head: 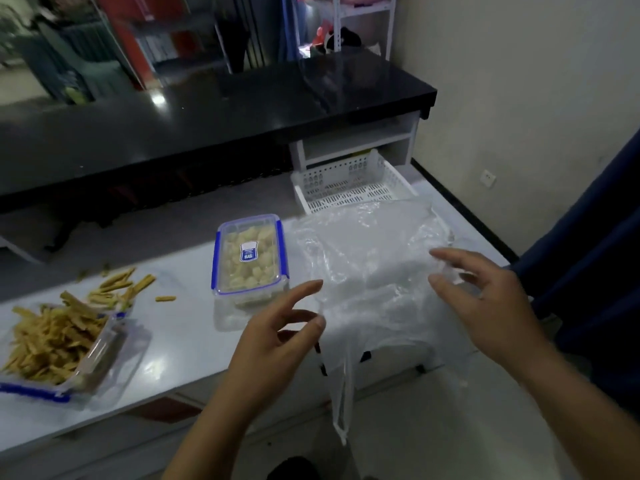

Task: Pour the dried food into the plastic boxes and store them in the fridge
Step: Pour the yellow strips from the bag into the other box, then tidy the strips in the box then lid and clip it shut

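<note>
- On the white counter [187, 341], a lidded box [250, 259] with blue clips holds pale dried pieces; its label can't be read.
- Far left, an open box [52, 355] holds yellow strips [48, 341]; more strips lie loose beside it.
- Left hand [277, 344] pinches the clear bag [370, 271]; right hand [485, 306] is loosely spread, touching the bag.

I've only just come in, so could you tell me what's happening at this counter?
A person is handling a clear plastic bag over the white counter. The left hand pinches its near edge and the right hand touches its far side; the bag looks empty. One lidded box of pale dried food stands closed. At the left, an open box holds yellow strips, with some strips spilled beside it.
</note>
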Motion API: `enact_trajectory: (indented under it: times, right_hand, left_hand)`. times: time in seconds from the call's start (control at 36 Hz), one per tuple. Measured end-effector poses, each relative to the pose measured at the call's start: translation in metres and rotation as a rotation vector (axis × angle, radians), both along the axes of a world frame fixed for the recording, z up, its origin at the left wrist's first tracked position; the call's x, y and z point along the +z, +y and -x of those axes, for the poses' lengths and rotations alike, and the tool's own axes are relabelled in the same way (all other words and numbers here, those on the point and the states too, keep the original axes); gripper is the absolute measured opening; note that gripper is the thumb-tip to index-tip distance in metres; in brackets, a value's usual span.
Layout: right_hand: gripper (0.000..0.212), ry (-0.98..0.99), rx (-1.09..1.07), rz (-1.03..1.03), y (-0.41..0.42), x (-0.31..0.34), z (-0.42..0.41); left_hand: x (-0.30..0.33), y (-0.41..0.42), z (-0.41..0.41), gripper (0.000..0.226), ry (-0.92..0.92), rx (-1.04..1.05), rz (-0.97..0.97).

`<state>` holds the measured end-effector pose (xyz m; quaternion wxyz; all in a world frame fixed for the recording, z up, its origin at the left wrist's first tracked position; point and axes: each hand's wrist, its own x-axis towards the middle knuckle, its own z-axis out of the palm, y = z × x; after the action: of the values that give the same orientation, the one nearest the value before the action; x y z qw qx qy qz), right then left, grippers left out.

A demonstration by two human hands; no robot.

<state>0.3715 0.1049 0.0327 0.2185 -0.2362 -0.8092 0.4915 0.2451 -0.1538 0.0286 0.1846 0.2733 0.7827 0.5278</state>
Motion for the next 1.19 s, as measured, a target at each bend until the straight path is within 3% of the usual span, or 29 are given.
enact_trajectory:
  times: [0.17,0.36,0.5,0.56,0.83,1.0,1.19]
  right_hand:
    - [0.035,-0.038,0.017,-0.066,0.058,0.016,0.061]
    - [0.048,-0.315,0.069,-0.112,0.106,0.011,0.141]
    - [0.065,-0.691,0.134,-0.397,0.128,-0.017,0.172]
    - [0.07,-0.783,0.171,-0.477,0.134,-0.03,0.175]
    - [0.065,-0.631,0.24,-0.485,0.106,-0.009,0.161]
    - [0.059,-0.414,0.318,-0.455,0.028,0.018,0.134]
    - [0.06,-0.286,0.561,-0.425,-0.072,0.004,0.123]
  left_hand:
    - [0.025,0.047,0.039,0.04,0.028,-0.002,0.041]
    - [0.004,0.113,0.104,0.047,0.055,0.004,0.22]
    - [-0.034,0.147,0.13,0.059,0.119,-0.134,0.634]
    - [-0.048,0.152,0.133,0.061,0.139,-0.142,0.71]
    - [-0.045,0.135,0.113,0.069,0.138,-0.096,0.614]
    - [-0.032,0.088,0.087,0.074,0.218,0.008,0.591]
    - [-0.03,-0.014,0.05,0.07,0.202,0.229,0.591]
